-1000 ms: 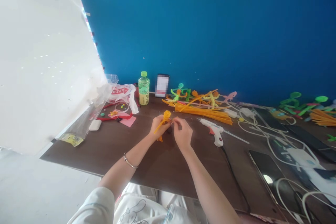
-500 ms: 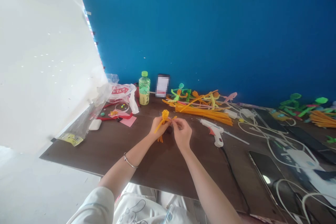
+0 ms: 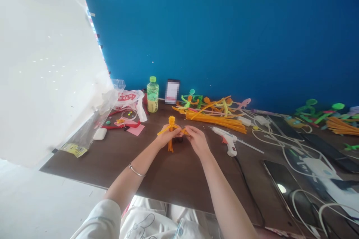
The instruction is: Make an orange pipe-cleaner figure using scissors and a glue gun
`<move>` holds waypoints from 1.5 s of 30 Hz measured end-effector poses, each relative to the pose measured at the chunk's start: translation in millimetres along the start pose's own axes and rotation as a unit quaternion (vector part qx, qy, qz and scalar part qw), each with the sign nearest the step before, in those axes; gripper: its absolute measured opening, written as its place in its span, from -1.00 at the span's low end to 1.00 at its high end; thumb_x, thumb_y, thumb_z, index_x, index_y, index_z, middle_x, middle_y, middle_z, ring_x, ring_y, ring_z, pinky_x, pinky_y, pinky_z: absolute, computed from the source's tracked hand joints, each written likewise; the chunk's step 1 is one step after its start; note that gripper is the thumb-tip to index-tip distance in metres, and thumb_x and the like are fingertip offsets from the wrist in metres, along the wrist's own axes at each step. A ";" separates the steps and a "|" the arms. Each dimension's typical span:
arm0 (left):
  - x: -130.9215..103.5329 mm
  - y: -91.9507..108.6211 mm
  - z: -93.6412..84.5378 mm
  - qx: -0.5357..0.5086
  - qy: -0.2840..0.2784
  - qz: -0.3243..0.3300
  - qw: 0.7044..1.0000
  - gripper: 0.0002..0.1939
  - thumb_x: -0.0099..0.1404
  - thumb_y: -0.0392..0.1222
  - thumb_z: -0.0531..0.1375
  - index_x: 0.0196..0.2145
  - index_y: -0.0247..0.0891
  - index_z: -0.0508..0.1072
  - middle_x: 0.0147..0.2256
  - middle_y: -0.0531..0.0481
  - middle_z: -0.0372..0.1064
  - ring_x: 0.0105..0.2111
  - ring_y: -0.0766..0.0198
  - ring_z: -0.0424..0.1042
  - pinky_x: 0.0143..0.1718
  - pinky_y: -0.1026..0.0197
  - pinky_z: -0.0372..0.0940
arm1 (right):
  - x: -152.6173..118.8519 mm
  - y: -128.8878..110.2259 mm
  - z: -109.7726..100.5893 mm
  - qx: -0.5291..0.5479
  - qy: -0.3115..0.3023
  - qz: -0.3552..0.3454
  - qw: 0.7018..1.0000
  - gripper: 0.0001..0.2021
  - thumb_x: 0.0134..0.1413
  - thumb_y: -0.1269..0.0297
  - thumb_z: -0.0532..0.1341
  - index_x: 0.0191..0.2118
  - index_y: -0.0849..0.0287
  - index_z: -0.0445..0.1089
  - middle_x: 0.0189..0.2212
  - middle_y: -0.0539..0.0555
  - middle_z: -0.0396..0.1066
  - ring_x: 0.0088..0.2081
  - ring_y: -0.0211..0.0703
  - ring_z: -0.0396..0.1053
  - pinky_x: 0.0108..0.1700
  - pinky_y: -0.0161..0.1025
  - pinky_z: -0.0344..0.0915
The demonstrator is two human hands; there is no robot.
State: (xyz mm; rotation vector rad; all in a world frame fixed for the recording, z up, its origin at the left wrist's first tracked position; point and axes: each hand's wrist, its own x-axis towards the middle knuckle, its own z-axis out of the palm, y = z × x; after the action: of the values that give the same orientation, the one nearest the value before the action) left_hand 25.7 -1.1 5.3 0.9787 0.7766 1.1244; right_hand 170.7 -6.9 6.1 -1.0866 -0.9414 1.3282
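An orange pipe-cleaner figure [image 3: 171, 121] stands upright over the table, its round head on top and its leg strands hanging down. My left hand [image 3: 166, 136] is closed around its body, with one arm strand sticking out to the left. My right hand [image 3: 196, 139] pinches the end of the strand [image 3: 184, 132] on the figure's right side. The fingertips of both hands are close together, and what lies between them is partly hidden. A small dark round thing shows on the table just behind the hands.
A bundle of orange pipe cleaners [image 3: 215, 120] lies behind, with several finished figures [image 3: 226, 106] past it. To the right are a white glue gun [image 3: 229, 140], a phone [image 3: 288, 186] and white cables. A green-capped bottle [image 3: 153, 95], plastic bag [image 3: 131, 99] and white case [image 3: 100, 133] sit left.
The figure has turned more upright and shifted slightly left, its legs now hanging straight. My right hand has rolled over, its back more toward me, keeping its pinch on the strand.
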 end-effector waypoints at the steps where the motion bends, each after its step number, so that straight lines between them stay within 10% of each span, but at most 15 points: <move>1: 0.7 -0.9 -1.5 -0.001 -0.005 -0.004 1.000 -0.70 0.00 -0.12 0.29 -0.37 -0.39 0.39 -0.48 -0.04 0.42 -0.43 0.32 0.45 -0.19 0.13 0.37 | 0.6 -1.0 -1.5 0.000 -0.022 0.015 1.000 -0.75 -0.30 0.18 0.35 -0.43 0.21 0.45 -0.48 0.01 0.40 -0.49 -0.30 0.30 -0.43 -0.32 0.22; 17: -0.3 2.6 -1.1 -0.007 0.027 -0.011 1.000 -0.72 -0.06 -0.16 0.33 -0.42 -0.41 0.43 -0.47 -0.05 0.41 -0.46 0.31 0.44 -0.24 0.13 0.38 | -4.0 -1.0 0.2 -0.185 -0.055 -0.152 0.969 -0.71 -0.22 0.24 0.30 -0.26 0.17 0.44 -0.23 0.11 0.45 -0.21 -0.07 0.40 -0.16 -0.14 0.33; 28: 0.4 -0.3 -2.3 -0.050 0.040 -0.031 0.997 -0.74 -0.06 -0.16 0.33 -0.48 -0.41 0.42 -0.49 -0.02 0.37 -0.46 0.35 0.41 -0.26 0.17 0.38 | -13.5 -5.9 7.9 -0.301 -0.088 -0.340 0.887 -0.88 -0.02 0.32 0.16 -0.48 0.11 0.43 -0.41 0.05 0.39 -0.32 -0.17 0.35 -0.21 -0.19 0.30; 36: -2.1 4.0 0.6 0.085 0.015 0.025 0.996 -0.69 -0.01 -0.05 0.27 -0.40 -0.36 0.43 -0.50 -0.01 0.39 -0.47 0.34 0.41 -0.36 0.25 0.35 | -8.8 -4.3 7.1 -0.072 -0.050 -0.066 0.994 -0.72 -0.16 0.04 0.26 -0.45 0.17 0.34 -0.53 0.00 0.32 -0.48 -0.26 0.29 -0.38 -0.27 0.32; 45: -4.9 11.4 1.6 0.156 -0.011 0.038 0.987 -0.79 0.00 -0.10 0.26 -0.46 -0.32 0.44 -0.52 0.05 0.35 -0.55 0.41 0.33 -0.44 0.32 0.32 | -4.8 -7.9 -3.7 0.024 -0.149 0.126 0.980 -0.78 -0.27 0.20 0.36 -0.50 0.22 0.39 -0.62 -0.07 0.23 -0.56 -0.40 0.21 -0.53 -0.43 0.21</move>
State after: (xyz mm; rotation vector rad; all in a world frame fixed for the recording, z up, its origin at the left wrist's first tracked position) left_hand 21.7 -4.8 16.6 1.2907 0.9219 1.0748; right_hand 176.1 -11.4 13.1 -1.0099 -1.0066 1.7504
